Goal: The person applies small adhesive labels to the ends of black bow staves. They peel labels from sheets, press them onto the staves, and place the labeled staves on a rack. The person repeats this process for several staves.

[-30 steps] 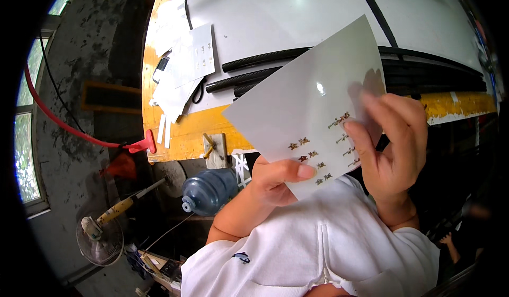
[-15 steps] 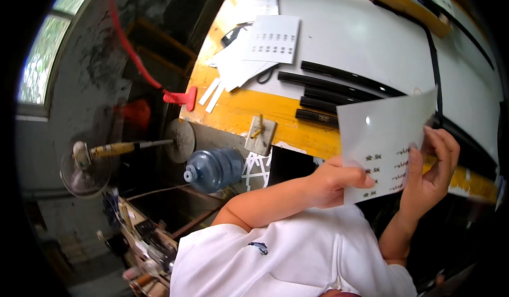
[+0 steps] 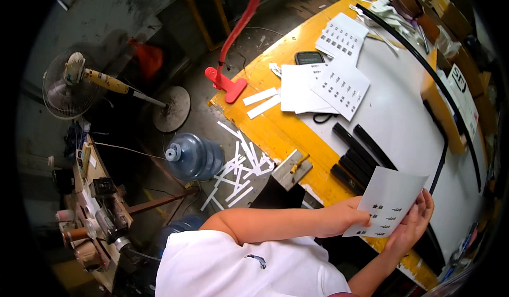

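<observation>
My left hand [image 3: 347,216] pinches the left edge of a white sheet of stickers [image 3: 395,188], its thumb on top. At the opposite edge my right hand [image 3: 412,224] also grips the sheet, most fingers behind it. Small dark printed marks run in rows over the lower half of the sheet, which is held above the table's front edge. Just beyond it several glossy black strips [image 3: 354,138] lie side by side, their near ends partly hidden by the sheet. More printed sheets [image 3: 341,87] are piled farther left.
A red clamp [image 3: 228,85] with a red flexible arm grips the yellow table edge [image 3: 260,130]. Nearby are a metal plate [image 3: 290,170], black scissor handles [image 3: 323,118] and a long black strip [image 3: 450,93]. A blue water bottle [image 3: 195,156], paper offcuts [image 3: 233,172] and a fan [image 3: 71,82] stand or lie on the left.
My view has turned, so the table and floor things sit differently in it. Both hands keep hold of the sheet, which appears flatter and lower down.
</observation>
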`<action>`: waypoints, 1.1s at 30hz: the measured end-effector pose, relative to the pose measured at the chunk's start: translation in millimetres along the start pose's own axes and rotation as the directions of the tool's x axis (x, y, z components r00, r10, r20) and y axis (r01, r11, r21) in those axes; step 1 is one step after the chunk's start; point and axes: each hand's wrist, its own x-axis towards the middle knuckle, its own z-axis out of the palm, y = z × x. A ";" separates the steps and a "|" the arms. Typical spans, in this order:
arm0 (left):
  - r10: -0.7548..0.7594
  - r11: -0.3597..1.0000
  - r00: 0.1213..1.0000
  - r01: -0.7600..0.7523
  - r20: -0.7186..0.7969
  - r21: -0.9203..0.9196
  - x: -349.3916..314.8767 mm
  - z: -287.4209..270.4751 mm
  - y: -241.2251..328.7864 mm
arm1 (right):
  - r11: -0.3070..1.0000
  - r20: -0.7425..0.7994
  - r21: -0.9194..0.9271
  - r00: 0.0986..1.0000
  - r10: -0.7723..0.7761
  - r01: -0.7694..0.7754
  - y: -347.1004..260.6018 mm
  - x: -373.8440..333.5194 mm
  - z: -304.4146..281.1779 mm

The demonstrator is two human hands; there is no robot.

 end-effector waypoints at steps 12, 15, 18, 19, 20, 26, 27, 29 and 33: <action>-0.007 0.988 0.990 0.029 -0.141 0.154 -52.1 -30.1 62.8 | 0.993 0.259 -0.117 0.966 0.015 0.016 0.0 61.1 86.2; -0.036 0.987 0.978 0.067 -0.207 0.146 -54.1 -41.6 62.9 | 0.985 0.280 -0.166 0.960 0.013 0.035 0.5 63.3 99.3; 0.038 0.995 0.996 -0.030 -0.083 0.093 -56.4 -51.5 66.4 | 0.945 0.274 -0.288 0.959 -0.076 0.157 7.6 64.8 103.9; 0.046 0.997 0.996 -0.041 -0.082 0.070 -56.5 -53.7 65.6 | 0.926 0.274 -0.327 0.957 -0.098 0.189 7.8 64.4 105.5; 0.055 0.998 0.995 -0.051 -0.081 0.045 -56.4 -55.6 64.1 | 0.905 0.275 -0.366 0.954 -0.120 0.219 7.8 63.5 108.2; -0.020 0.996 0.993 0.030 -0.116 0.083 -58.2 -58.7 75.4 | 0.893 0.274 -0.395 0.955 -0.111 0.217 10.1 60.3 116.5; 0.003 0.996 0.992 0.007 -0.123 0.085 -58.0 -59.8 73.7 | 0.893 0.269 -0.399 0.958 -0.103 0.208 10.5 59.7 117.6; -0.030 0.997 0.993 0.038 -0.116 0.073 -58.2 -60.1 77.6 | 0.890 0.263 -0.403 0.959 -0.110 0.213 11.8 59.6 118.1; -0.031 0.998 0.993 0.037 -0.113 0.055 -56.5 -61.4 77.4 | 0.880 0.255 -0.426 0.961 -0.105 0.209 14.0 59.9 115.1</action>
